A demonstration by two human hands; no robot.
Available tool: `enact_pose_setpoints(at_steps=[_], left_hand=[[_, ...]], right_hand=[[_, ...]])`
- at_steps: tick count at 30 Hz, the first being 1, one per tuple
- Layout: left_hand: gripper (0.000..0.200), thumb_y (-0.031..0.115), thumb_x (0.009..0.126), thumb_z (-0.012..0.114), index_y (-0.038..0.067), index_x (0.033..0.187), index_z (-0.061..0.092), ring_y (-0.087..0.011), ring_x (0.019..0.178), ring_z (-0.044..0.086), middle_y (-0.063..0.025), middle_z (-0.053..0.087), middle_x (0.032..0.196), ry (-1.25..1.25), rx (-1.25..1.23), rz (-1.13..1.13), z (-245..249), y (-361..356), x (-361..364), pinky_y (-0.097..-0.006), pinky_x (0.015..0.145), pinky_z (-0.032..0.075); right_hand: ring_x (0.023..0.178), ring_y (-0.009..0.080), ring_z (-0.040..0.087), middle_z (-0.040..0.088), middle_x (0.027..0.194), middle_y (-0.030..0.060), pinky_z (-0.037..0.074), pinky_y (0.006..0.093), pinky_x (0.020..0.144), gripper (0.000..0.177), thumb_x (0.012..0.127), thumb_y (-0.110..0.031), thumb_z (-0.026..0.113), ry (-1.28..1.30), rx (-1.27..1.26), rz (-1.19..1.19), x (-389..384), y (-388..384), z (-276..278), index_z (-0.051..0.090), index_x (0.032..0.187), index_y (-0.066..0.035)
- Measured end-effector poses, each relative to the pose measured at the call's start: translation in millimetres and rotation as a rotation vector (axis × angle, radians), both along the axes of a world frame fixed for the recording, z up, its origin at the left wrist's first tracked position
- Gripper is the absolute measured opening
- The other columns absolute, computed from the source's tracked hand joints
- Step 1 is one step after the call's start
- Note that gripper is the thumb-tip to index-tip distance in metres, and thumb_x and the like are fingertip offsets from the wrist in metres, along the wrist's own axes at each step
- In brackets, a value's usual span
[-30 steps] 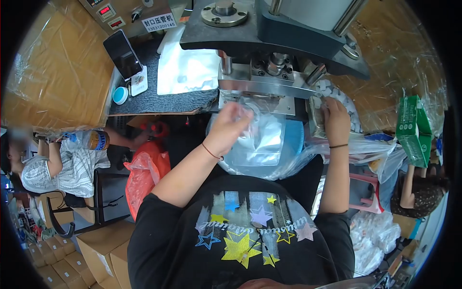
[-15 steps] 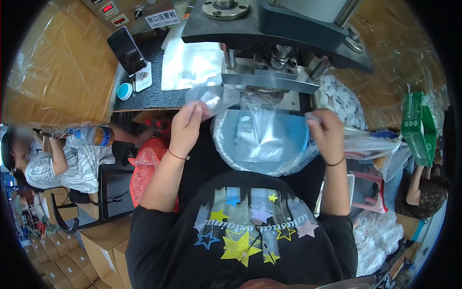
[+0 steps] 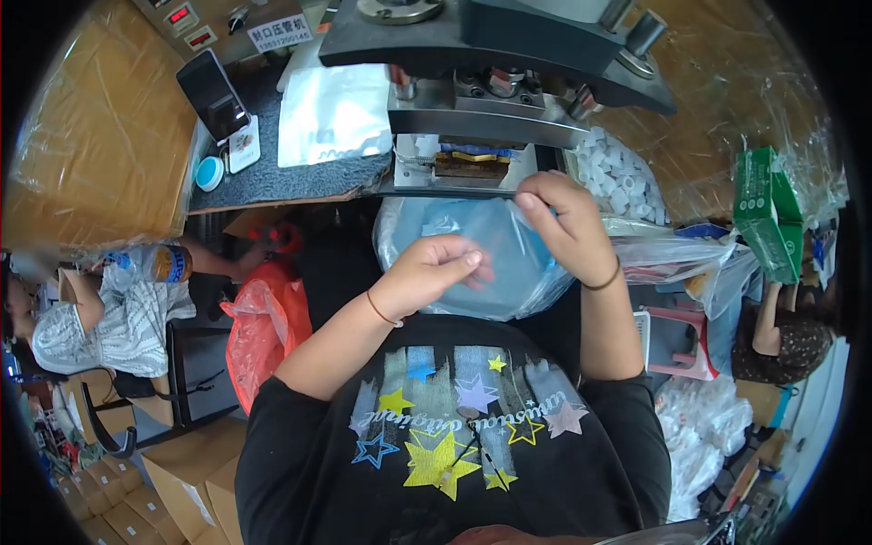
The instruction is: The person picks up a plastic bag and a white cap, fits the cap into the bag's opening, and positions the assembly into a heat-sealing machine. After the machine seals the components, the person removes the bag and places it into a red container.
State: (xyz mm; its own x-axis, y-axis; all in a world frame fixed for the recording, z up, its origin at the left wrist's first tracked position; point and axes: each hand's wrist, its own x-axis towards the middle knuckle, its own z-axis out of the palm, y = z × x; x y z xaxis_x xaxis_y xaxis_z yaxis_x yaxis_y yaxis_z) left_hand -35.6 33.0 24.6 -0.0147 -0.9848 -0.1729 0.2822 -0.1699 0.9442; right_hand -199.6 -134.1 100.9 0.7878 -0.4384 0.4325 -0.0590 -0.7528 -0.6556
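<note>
My left hand is closed, thumb against fingers, on a clear plastic bag that is hard to tell from the plastic behind it. To its upper right, my right hand has its fingertips pinched by the bag's upper edge; what they hold is too small to make out. Below both hands sits a round, plastic-lined basin with a blue inside. Beyond it, the metal press stands over a lower die with a brass-coloured strip. Small white plastic fittings lie in a heap at its right.
Flat silvery bags, a propped phone and a small blue-lidded jar lie left of the press. A red bag hangs at the left, a green box stands at the right. Other people sit at both sides.
My left hand has moved right and down, my right hand left and up, so they are closer together. The plastic that hung in front of the press die is gone from there. The view has shifted slightly.
</note>
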Motion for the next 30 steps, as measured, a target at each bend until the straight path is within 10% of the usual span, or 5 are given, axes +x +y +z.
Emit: enact_pose_setpoints(at_steps=[4, 13, 18, 26, 30], left_hand=[[0.027, 0.023, 0.103, 0.06, -0.001, 0.108, 0.069, -0.0168, 0.089, 0.068, -0.0108, 0.073, 0.101, -0.057, 0.0, -0.041, -10.1, -0.6, -9.3, -0.0317, 0.085, 0.054], [0.025, 0.02, 0.102, 0.061, 0.001, 0.118, 0.065, -0.021, 0.095, 0.071, -0.0138, 0.073, 0.108, 0.301, 0.154, -0.201, -3.9, -2.0, -20.4, -0.0332, 0.085, 0.056], [0.022, 0.01, 0.097, 0.064, 0.001, 0.117, 0.064, -0.0221, 0.097, 0.073, -0.0136, 0.072, 0.11, 0.334, 0.175, -0.118, -14.4, -9.5, -7.8, -0.032, 0.08, 0.058], [0.033, 0.001, 0.091, 0.069, -0.004, 0.121, 0.058, -0.0197, 0.093, 0.069, -0.0135, 0.069, 0.106, 0.433, 0.127, 0.099, -11.5, -38.1, 39.0, -0.0364, 0.089, 0.058], [0.049, 0.019, 0.1, 0.062, -0.001, 0.139, 0.041, -0.0247, 0.103, 0.065, -0.0166, 0.062, 0.121, -0.324, -0.066, 0.619, -27.6, -40.1, 80.7, -0.0377, 0.091, 0.052]], right_hand=[[0.067, 0.0261, 0.063, 0.066, 0.077, 0.0122, 0.049, 0.0333, 0.064, 0.018, 0.089, -0.018, 0.074, -0.051, 0.332, -0.206, -7.4, 9.2, 11.8, 0.069, 0.09, 0.0], [0.085, 0.0359, 0.064, 0.069, 0.095, 0.0155, 0.05, 0.0454, 0.082, 0.018, 0.095, -0.019, 0.063, 0.218, -0.007, 0.131, -22.4, -4.3, 11.0, 0.068, 0.098, -0.002], [0.095, 0.0385, 0.065, 0.065, 0.108, 0.0166, 0.052, 0.0465, 0.08, 0.026, 0.09, -0.014, 0.067, 0.475, -0.37, -0.514, -44.5, -47.8, -6.3, 0.066, 0.115, -0.007], [0.093, 0.0416, 0.064, 0.063, 0.105, 0.0166, 0.052, 0.048, 0.078, 0.027, 0.08, -0.004, 0.07, 0.44, -0.26, -0.413, -62.9, -81.0, -50.2, 0.062, 0.105, -0.01], [0.096, 0.0427, 0.062, 0.063, 0.106, 0.0186, 0.05, 0.0479, 0.079, 0.027, 0.082, -0.004, 0.071, 0.33, -0.246, -0.484, -67.0, -86.0, -67.7, 0.057, 0.106, -0.005]])
